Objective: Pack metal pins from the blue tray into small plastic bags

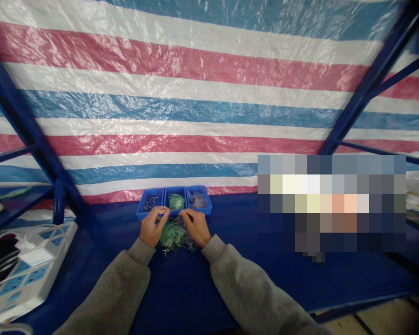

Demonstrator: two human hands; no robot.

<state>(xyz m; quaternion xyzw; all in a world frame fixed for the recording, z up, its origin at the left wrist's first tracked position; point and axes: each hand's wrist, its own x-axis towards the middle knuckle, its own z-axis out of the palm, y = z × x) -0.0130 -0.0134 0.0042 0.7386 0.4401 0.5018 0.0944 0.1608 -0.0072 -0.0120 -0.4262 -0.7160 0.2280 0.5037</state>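
Left grip [154, 227] and right grip [195, 227] curl inward, any hold too small to tell, above green-bagged parts [171, 236], beside a blue three-compartment tray [144, 213] on the blue surface [195, 288], striped tarpaulin [195, 111] beyond.

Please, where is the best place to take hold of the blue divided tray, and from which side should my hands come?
Probably by the two short end walls of the blue divided tray, coming from left and right: it is long and low, and the left hand, right hand and green packet pile crowd its front rim.
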